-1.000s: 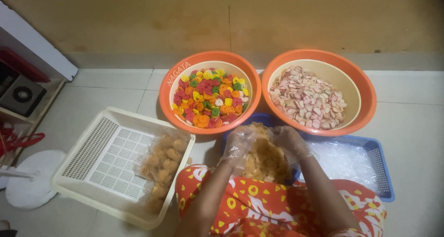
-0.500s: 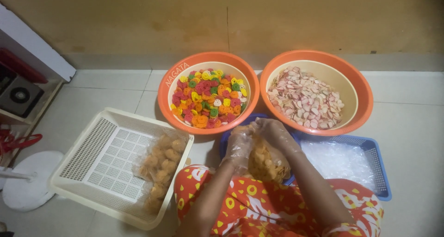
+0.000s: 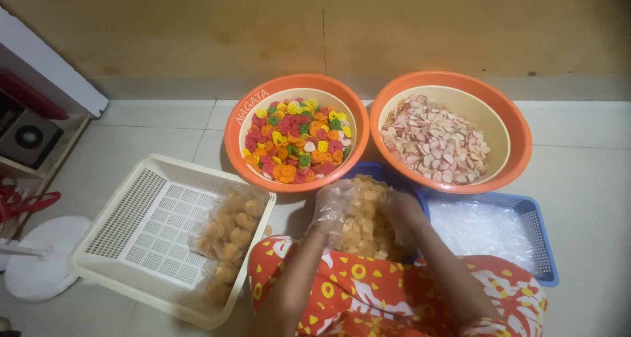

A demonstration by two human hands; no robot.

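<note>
Head view, near to far: red-orange patterned cloth (image 3: 368,297) over the lap at bottom; just above it left hand (image 3: 330,205) and right hand (image 3: 402,212), both in thin clear plastic gloves, fingers curled in and pressed on either side of a heap of pale orange round crackers (image 3: 365,222), prob. to keep them bunched. Near left, cream lattice basket (image 3: 125,225) w/ filled clear bags (image 3: 227,235); near right, blue basket (image 3: 539,245) w/ crinkly plastic; far, two glossy orange bowls: multicolour chips (image 3: 296,140) left, pink-white slices (image 3: 434,136) right.
</note>
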